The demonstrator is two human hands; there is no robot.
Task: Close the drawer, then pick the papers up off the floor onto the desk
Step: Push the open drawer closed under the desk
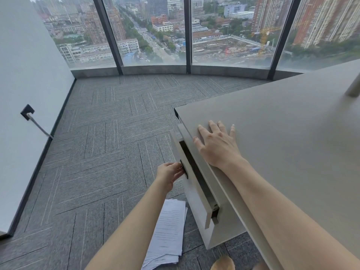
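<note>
The beige drawer (196,199) under the desk (292,133) stands partly out, a dark gap showing along its top. My left hand (170,173) presses on the drawer front, fingers at its small dark handle. Flat on the desktop near the corner lies my right hand (217,145), fingers spread, holding nothing. A stack of printed white papers (167,234) lies on the grey carpet below the drawer, partly hidden by my left forearm.
Grey carpet tiles (107,143) stretch to floor-to-ceiling windows (155,32) at the back. A white wall on the left carries a black socket with a cable (29,114). A pale post (353,86) stands on the desk at far right. My foot (223,263) shows at the bottom edge.
</note>
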